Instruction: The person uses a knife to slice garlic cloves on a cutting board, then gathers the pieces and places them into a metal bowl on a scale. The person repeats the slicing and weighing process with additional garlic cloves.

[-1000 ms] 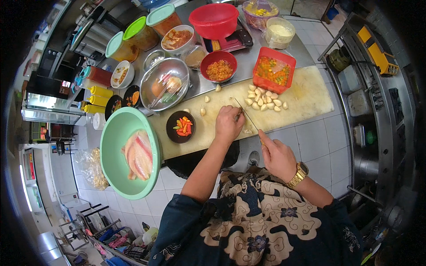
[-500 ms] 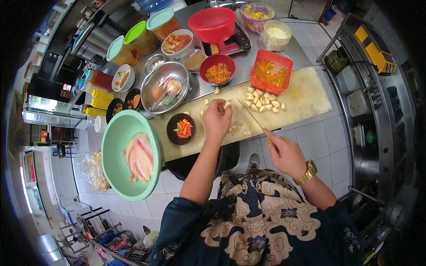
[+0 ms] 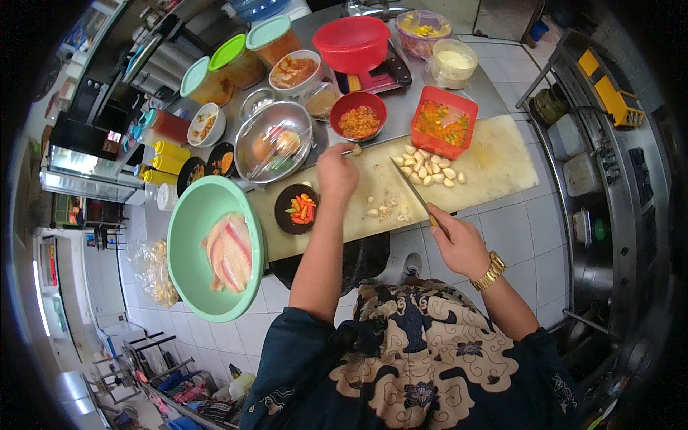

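The left hand [image 3: 337, 172] has shifted up to 1 garlic clove [image 3: 357, 150], upper centre (grip closed or not, I cannot tell); the right hand [image 3: 460, 247] clamps the knife [image 3: 411, 185]; cutting presumably pauses.

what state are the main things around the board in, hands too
Left hand, fingertips at a garlic clove, grip unclear
Right hand, closed on the knife
Knife, held, blade over the cutting board
Garlic pile, peeled
Garlic bits, chopped
Dark bowl, uncovered, holding chillies
Green basin, uncovered, holding raw-looking fillets
Metal bowl, covered with clear wrap
Lime-lidded tub, closed
Wristwatch, worn
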Action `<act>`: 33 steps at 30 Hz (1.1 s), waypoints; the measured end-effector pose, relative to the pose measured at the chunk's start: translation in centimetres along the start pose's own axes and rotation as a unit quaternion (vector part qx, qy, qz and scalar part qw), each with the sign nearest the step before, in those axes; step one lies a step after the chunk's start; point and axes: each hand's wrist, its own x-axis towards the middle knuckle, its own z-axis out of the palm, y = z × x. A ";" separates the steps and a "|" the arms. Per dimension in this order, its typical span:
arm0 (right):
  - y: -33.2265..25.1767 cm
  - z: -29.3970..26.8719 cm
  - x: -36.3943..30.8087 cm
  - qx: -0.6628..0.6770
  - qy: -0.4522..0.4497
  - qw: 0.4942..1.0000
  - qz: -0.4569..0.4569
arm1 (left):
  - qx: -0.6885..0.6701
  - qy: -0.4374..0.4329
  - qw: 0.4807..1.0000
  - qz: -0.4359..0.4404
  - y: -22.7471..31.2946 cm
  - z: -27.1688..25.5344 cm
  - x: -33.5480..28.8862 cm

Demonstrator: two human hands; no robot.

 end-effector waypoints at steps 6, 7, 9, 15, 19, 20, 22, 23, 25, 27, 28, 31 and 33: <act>-0.1 -0.1 -0.1 0.018 -0.006 0.999 0.029 | 0.158 -0.041 0.987 0.001 0.9 0.1 1.2; 0.2 0.1 -0.3 0.019 -0.003 1.000 0.023 | 0.188 -0.038 0.982 0.003 1.3 0.5 1.2; 0.3 0.0 -0.5 0.026 -0.003 0.999 0.020 | 0.217 -0.034 0.976 0.004 1.7 1.0 1.4; -0.4 -0.8 -1.2 0.059 -0.014 0.997 0.042 | -0.201 -0.082 0.976 -0.033 2.5 0.1 -2.2; 0.9 -0.3 -1.8 0.086 0.007 0.996 0.021 | -0.593 -0.165 0.779 -0.115 2.2 1.0 -6.4; 1.0 -0.2 -1.8 0.084 0.016 0.996 0.005 | -0.653 -0.177 0.723 -0.142 2.5 0.8 -6.8; 0.7 -0.5 -1.8 0.088 0.000 0.996 0.029 | -0.709 -0.179 0.663 -0.160 2.5 0.9 -6.9; 0.5 -0.7 -1.8 0.091 -0.009 0.995 0.039 | -0.725 -0.179 0.646 -0.161 2.5 0.7 -6.9; 0.1 -1.0 -1.5 0.092 -0.026 0.994 0.059 | -0.742 -0.171 0.627 -0.169 2.4 0.3 -6.8; 0.1 -1.1 -1.4 0.093 -0.027 0.993 0.063 | -0.745 -0.158 0.622 -0.183 2.8 -0.2 -6.6; 0.2 -0.9 -1.4 0.093 -0.021 0.994 0.056 | -0.706 -0.158 0.666 -0.184 2.7 -0.1 -6.4; 0.5 -0.7 -1.5 0.084 -0.007 0.996 0.040 | -0.579 -0.164 0.777 -0.181 2.3 -0.1 -6.0; 0.4 -0.7 -1.5 0.079 -0.014 0.996 0.048 | -0.492 -0.176 0.834 -0.178 2.6 -0.7 -6.0</act>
